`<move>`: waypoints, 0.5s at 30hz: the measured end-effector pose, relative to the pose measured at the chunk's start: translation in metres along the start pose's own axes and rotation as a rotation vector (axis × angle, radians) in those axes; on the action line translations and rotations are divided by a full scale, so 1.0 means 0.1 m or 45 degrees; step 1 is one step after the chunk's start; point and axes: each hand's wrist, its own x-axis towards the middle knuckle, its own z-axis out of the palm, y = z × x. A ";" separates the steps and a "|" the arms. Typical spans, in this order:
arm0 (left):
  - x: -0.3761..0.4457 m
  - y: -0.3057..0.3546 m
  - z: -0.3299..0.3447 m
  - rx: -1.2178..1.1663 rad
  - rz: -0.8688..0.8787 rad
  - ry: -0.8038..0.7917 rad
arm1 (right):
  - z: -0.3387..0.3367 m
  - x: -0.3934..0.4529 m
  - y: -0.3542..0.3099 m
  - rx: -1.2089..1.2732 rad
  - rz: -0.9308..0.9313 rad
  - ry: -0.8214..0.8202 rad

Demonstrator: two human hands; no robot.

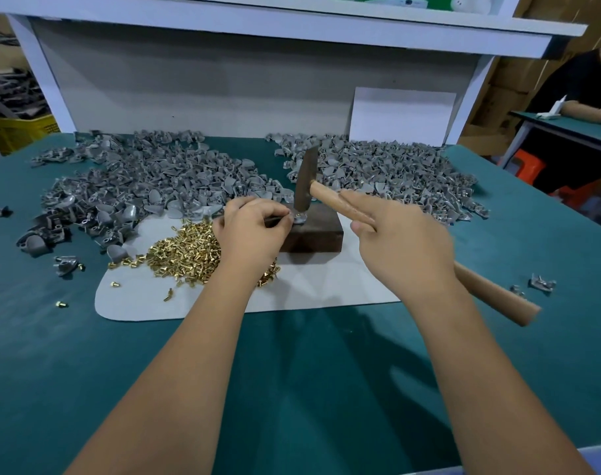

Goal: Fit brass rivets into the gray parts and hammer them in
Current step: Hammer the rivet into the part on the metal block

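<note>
Right hand (400, 240) is gripping the wooden hammer handle (491, 289), fingers curled round it, index finger lying along the shaft toward the head. The handle's free end is sticking out behind the wrist, over the green surface (292, 371). Left hand (253, 231) is pinching a gray part (299, 219) at its fingertips, holding it on top of the dark block (314, 234) just ahead of the knuckles. The hammer head (306, 181) is standing on that part, face down. The brass rivets (184, 253) are lying heaped on a pale mat (138, 299), under and outboard of the left hand. Beyond both hands, gray parts are lying in two wide piles: one past the left hand (145, 181), one past the right hand (395, 166).
</note>
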 end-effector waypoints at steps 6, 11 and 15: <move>0.00 0.00 0.01 -0.011 0.028 0.027 | -0.01 0.01 -0.01 0.096 0.037 0.135; 0.00 0.00 0.02 -0.001 0.027 0.033 | 0.06 -0.04 -0.02 0.048 0.017 -0.030; -0.01 0.00 0.03 -0.013 0.043 0.066 | 0.02 -0.01 -0.04 0.147 0.036 0.176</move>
